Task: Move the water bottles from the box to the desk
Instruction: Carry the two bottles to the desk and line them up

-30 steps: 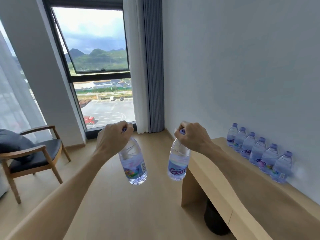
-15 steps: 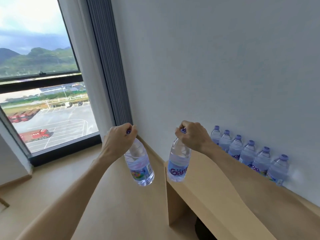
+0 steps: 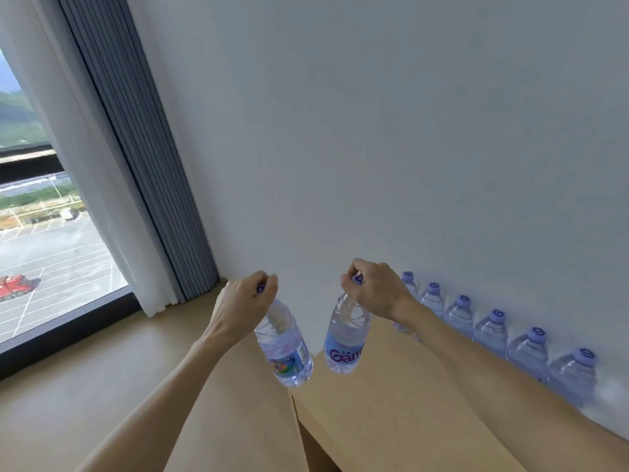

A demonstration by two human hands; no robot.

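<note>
My left hand (image 3: 243,303) grips a clear water bottle (image 3: 284,347) by its purple cap; the bottle hangs tilted over the floor, just left of the desk's end. My right hand (image 3: 376,289) holds a second bottle (image 3: 345,338) by the cap, hanging above the left end of the light wooden desk (image 3: 391,413). A row of several water bottles (image 3: 493,330) with purple caps stands on the desk against the white wall, to the right of my right hand. The box is out of view.
A grey curtain (image 3: 143,172) and a white sheer hang in the corner beside a large window (image 3: 44,253). Wooden floor (image 3: 85,379) lies left of the desk. The white wall (image 3: 391,131) backs the desk.
The view has swung right and closer to the desk. Both hands have carried their bottles toward the desk's left end; the right-hand bottle is now above the desktop.
</note>
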